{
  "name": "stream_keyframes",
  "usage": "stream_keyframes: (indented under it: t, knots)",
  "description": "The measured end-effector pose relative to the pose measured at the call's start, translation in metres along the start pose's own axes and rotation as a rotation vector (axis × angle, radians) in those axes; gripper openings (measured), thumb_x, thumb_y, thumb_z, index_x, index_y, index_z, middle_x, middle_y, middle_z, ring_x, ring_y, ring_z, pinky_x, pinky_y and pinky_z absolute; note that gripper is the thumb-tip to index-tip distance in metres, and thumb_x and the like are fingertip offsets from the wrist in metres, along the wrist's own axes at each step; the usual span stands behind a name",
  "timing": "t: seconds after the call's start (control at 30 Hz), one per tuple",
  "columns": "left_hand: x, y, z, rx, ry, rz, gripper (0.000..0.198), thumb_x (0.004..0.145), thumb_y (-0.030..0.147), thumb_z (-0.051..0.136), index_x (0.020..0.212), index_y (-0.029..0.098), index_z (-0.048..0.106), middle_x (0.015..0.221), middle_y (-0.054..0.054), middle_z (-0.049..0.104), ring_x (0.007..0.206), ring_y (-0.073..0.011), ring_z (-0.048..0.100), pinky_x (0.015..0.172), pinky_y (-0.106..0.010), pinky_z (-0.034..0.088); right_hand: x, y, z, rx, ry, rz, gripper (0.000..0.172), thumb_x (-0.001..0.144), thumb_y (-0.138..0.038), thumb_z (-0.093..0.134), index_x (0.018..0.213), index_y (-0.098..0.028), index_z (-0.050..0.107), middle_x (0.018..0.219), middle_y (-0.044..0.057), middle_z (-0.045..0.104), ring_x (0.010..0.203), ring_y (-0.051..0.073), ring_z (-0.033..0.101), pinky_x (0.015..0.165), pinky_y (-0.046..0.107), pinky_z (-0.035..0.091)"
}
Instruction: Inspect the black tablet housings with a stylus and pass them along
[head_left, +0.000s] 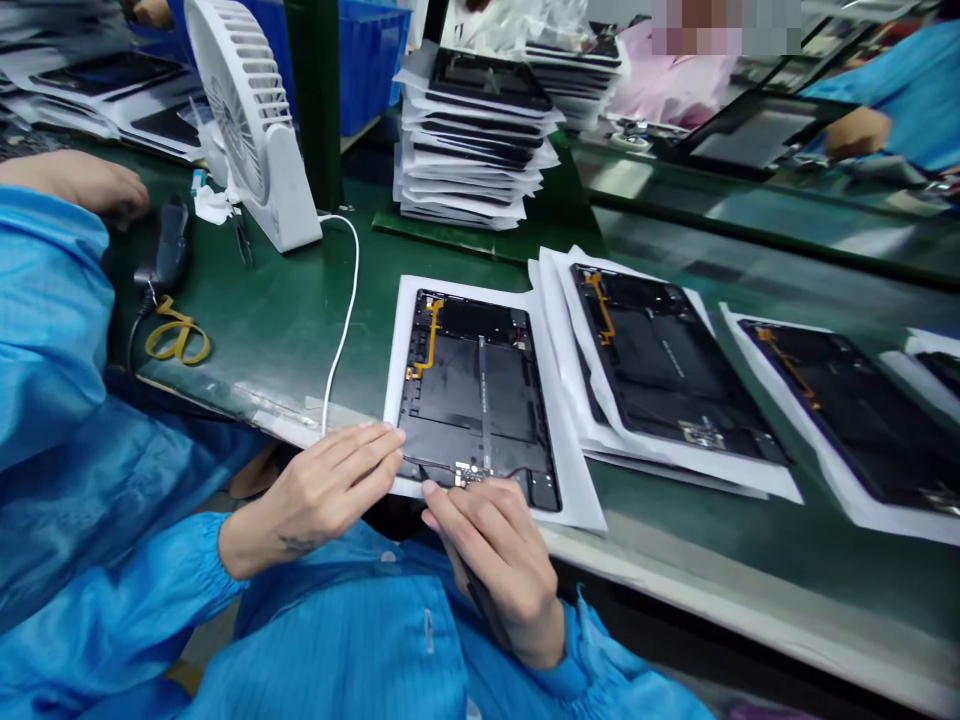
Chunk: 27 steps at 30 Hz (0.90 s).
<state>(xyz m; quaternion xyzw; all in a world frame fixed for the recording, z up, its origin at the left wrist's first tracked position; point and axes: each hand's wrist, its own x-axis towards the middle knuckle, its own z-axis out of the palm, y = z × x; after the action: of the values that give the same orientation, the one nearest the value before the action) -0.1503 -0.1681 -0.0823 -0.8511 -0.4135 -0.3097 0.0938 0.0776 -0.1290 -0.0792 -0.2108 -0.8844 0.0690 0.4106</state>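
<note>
Panel (450, 400) at centre looks unfinished: our left hand (319, 490) has fingers together, grip unclear; our right hand (496, 550) pinches a tool (484, 603)!

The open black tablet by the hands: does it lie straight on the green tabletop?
No: the open black tablet lies on a white sheet that shows around it.

At the upper left of the frame I saw a white fan (259, 135), its cord (356, 265) running down the green bench (255, 320). A blue bin (369, 75) stood behind it. Left of the fan I made out a dark tool (172, 245), a yellow strap (182, 322) just below. A co-worker's blue sleeve (919, 100) blurred at the upper right.
</note>
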Motion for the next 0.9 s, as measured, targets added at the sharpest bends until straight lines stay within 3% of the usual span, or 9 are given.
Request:
stream_keyframes:
  t: [0.13,0.23,0.4,0.5,0.67,0.9]
  knots:
    - [-0.001,0.003,0.003,-0.005,0.018,-0.045,0.034,0.1,0.002,0.041,0.126,0.005,0.062,0.134,-0.018,0.066,0.129,-0.0271,0.061,0.107,-0.043,0.056,-0.002,0.0,0.003,-0.004,0.026,-0.015,0.051,0.084,0.003,0.068,0.133,-0.009,0.061,0.085,0.008,0.073,0.082,0.02,0.063,0.074,0.037,0.052]
    - [0.001,0.006,0.002,0.005,0.027,-0.059,0.036,0.101,0.003,0.039,0.129,0.006,0.062,0.132,-0.017,0.067,0.127,-0.0262,0.063,0.106,-0.042,0.056,-0.003,0.001,0.003,-0.006,0.05,0.01,0.05,0.084,0.004,0.068,0.131,-0.008,0.063,0.085,0.009,0.072,0.083,0.021,0.064,0.074,0.038,0.054]
    - [0.006,0.009,-0.001,0.076,0.021,-0.031,0.034,0.103,0.007,0.039,0.125,0.006,0.065,0.127,-0.018,0.069,0.122,-0.0271,0.066,0.104,-0.042,0.057,-0.009,-0.002,-0.01,-0.039,0.083,0.142,0.047,0.084,0.005,0.064,0.125,-0.018,0.068,0.084,0.006,0.071,0.076,0.02,0.065,0.072,0.038,0.055]
    - [0.009,0.016,0.0,0.165,0.007,-0.023,0.034,0.102,0.007,0.039,0.123,0.007,0.066,0.123,-0.019,0.07,0.119,-0.0289,0.067,0.101,-0.044,0.058,-0.003,0.0,-0.023,0.059,0.106,0.265,0.043,0.086,0.002,0.063,0.12,-0.025,0.071,0.091,0.005,0.073,0.083,0.021,0.066,0.076,0.038,0.056]
    - [0.014,0.027,0.004,0.268,-0.022,-0.072,0.037,0.101,0.008,0.038,0.126,0.011,0.066,0.122,-0.019,0.07,0.114,-0.0305,0.07,0.096,-0.046,0.059,0.034,0.008,-0.026,0.38,-0.041,0.5,0.015,0.095,-0.018,0.062,0.096,-0.025,0.076,0.089,0.004,0.074,0.085,0.021,0.069,0.073,0.033,0.057]
    - [0.01,0.033,0.008,0.277,-0.042,-0.11,0.033,0.1,0.01,0.045,0.127,0.012,0.063,0.126,-0.02,0.068,0.117,-0.0321,0.068,0.101,-0.048,0.055,0.049,0.011,-0.012,0.427,-0.118,0.464,0.016,0.097,-0.018,0.061,0.092,-0.022,0.075,0.083,0.004,0.074,0.078,0.018,0.067,0.068,0.03,0.055]
